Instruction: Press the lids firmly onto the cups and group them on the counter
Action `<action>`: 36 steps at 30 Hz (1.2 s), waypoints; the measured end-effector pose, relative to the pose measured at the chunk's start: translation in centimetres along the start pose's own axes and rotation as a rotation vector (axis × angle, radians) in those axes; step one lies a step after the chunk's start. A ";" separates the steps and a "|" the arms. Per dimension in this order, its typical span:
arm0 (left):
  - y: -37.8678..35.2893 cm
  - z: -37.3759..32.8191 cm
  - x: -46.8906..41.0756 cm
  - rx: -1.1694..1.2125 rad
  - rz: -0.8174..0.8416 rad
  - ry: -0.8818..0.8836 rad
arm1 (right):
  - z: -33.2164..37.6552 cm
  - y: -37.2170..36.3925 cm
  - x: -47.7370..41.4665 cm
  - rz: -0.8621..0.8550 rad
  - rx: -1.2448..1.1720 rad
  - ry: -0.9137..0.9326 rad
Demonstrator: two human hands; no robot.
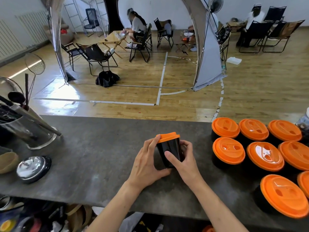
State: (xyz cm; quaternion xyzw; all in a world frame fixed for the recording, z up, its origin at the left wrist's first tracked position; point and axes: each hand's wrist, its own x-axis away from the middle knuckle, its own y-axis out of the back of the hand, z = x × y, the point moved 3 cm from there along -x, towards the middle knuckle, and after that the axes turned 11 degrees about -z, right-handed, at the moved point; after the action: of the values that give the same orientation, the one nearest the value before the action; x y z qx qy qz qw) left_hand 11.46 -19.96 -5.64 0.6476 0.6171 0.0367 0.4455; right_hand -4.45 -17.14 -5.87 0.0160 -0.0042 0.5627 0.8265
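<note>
A black cup (168, 152) with an orange lid (168, 137) is held just above the grey counter (100, 148), near its middle. My left hand (147, 163) grips the cup's left side, with fingertips up at the lid's rim. On the other side, my right hand (182, 158) wraps the cup, thumb across its front. Several black cups with orange lids (250, 148) stand grouped at the right end of the counter.
A steel utensil holder (30, 129) with ladles and a strainer stands at the far left. A shiny round lid (33, 168) and a tan bowl (8, 162) lie near it. Beyond the counter are a wooden floor, folding chairs and seated people.
</note>
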 end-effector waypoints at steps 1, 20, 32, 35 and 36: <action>0.0 0.0 0.0 -0.009 0.000 0.022 | 0.2 -0.1 0.0 -0.002 0.016 0.007; 4.0 -4.6 -1.3 0.668 -0.034 0.568 | 13.2 -1.1 0.9 -0.063 0.784 0.531; 3.9 -4.5 -1.3 0.866 0.084 0.872 | 9.3 1.6 4.1 -0.118 0.520 0.493; 2.6 -6.6 -0.1 0.799 0.106 0.767 | 6.3 4.4 6.4 -0.165 0.342 0.305; 2.2 -7.4 0.5 0.730 0.105 0.664 | 5.4 5.4 7.3 -0.205 0.326 0.260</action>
State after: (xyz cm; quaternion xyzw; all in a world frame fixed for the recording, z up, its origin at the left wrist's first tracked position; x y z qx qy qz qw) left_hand 8.85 -15.30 -0.06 0.7450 0.6647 0.0447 -0.0334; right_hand -6.79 -8.57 -0.14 0.0773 0.1949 0.4662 0.8595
